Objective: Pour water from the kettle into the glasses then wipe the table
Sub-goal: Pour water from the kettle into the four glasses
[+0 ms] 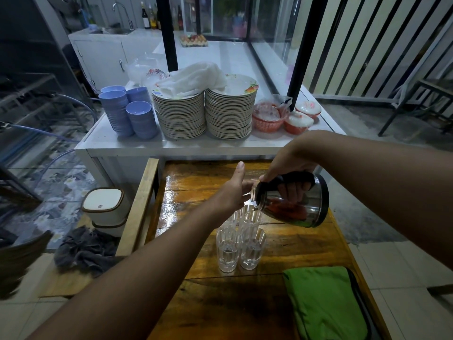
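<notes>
Steel kettle (294,204) tilted, spout over clear glasses (241,241) on wet wooden table (282,246).

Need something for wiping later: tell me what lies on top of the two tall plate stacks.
A crumpled white cloth drapes across both stacks of floral-rimmed plates. It hides most of the left top plate; the right one's rim shows.

This looks like the serving area of a small eatery or food stall. A white counter (171,143) carries two tall stacks of plates (203,114) and stacked blue bowls (130,111), far more than a household needs. Behind it stands a glass display case (257,33) with a tray of eggs (194,40), and a sink with a tap (122,18) beside a row of bottles (149,15). A lidded bin (104,209) sits on the patterned tile floor
</notes>
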{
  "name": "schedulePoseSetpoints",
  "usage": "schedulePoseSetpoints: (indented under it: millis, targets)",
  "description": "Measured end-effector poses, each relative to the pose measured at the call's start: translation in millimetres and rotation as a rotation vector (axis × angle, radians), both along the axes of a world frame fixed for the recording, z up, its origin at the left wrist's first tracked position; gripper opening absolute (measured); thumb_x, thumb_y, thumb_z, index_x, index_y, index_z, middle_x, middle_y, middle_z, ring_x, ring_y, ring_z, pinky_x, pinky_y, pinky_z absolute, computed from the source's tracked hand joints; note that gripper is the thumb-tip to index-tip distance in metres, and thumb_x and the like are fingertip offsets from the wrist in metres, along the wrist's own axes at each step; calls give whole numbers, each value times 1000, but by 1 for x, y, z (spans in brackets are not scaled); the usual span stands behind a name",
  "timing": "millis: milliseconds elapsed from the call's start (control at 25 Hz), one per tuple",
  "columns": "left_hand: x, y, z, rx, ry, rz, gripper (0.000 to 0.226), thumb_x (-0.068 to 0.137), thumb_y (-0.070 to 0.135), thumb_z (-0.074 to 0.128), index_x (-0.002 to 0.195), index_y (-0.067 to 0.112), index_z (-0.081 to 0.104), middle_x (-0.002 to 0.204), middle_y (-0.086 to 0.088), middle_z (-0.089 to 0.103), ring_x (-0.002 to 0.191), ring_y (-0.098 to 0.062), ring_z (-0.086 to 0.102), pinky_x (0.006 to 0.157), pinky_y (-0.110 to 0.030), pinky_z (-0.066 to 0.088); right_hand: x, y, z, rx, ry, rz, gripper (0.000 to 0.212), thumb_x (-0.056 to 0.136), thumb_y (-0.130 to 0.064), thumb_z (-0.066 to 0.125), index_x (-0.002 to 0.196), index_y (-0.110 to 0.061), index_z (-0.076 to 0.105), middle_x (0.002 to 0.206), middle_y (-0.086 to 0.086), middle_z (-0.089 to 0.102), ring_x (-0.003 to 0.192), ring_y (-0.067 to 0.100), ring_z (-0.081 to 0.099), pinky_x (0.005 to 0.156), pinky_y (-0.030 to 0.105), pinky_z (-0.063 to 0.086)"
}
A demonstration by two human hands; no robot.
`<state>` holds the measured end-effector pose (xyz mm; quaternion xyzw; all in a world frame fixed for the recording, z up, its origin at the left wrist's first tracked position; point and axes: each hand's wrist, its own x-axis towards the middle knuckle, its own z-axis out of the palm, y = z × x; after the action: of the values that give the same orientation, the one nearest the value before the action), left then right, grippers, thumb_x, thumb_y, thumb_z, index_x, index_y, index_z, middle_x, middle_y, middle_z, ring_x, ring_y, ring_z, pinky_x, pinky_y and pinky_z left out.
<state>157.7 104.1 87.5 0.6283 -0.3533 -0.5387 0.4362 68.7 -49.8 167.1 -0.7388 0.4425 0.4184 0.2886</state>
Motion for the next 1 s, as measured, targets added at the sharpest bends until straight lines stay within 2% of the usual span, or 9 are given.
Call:
schedulePoseSetpoints:
  millis: [120, 200, 440, 640, 840, 1000]
  targets:
    - [1, 3, 1, -3, 11, 1, 70, 98, 65, 6, 117, 22, 58, 153, -14, 45, 141, -27, 41, 120, -47, 26, 0, 1, -1, 2, -10, -13, 62, 101, -55, 40, 98, -2, 72, 79, 11, 77, 76, 23, 74, 71, 32, 53]
    - [0, 4, 2, -2, 15, 1, 68, 99, 64, 6, 113, 23, 58, 152, -15, 46, 141, -28, 41, 120, -47, 26, 0, 0, -1, 8, -6, -17, 62, 101, -55, 39, 103, -2, 71, 80, 12, 77, 76, 24, 74, 72, 33, 52]
    - [-1, 3, 2, 2, 27, 6, 74, 99, 65, 7, 126, 15, 54, 153, -16, 45, 141, -28, 41, 120, -48, 26, 0, 2, 0, -3, 1, -8, 61, 101, -55, 39, 100, -3, 71, 77, 11, 77, 72, 23, 73, 69, 31, 51]
    - [1, 4, 1, 7, 20, 10, 71, 99, 65, 7, 122, 19, 56, 153, -14, 44, 141, -28, 42, 120, -47, 27, 0, 2, -2, 4, -5, -25, 60, 101, -54, 40, 100, -3, 71, 76, 11, 76, 74, 23, 73, 70, 32, 52]
    - [3, 5, 1, 3, 13, -14, 81, 99, 64, 5, 141, 10, 49, 154, -14, 43, 142, -27, 41, 119, -43, 27, -1, 1, -3, 54, 0, -32, 58, 100, -55, 41, 100, -4, 69, 76, 10, 74, 77, 24, 70, 72, 33, 51]
    - [3, 4, -1, 5, 8, -17, 82, 99, 65, 5, 144, 9, 46, 154, -14, 43, 142, -28, 40, 120, -44, 27, 0, -1, -6, 18, 3, -24, 64, 100, -56, 42, 112, 0, 70, 84, 13, 76, 81, 26, 73, 74, 33, 53]
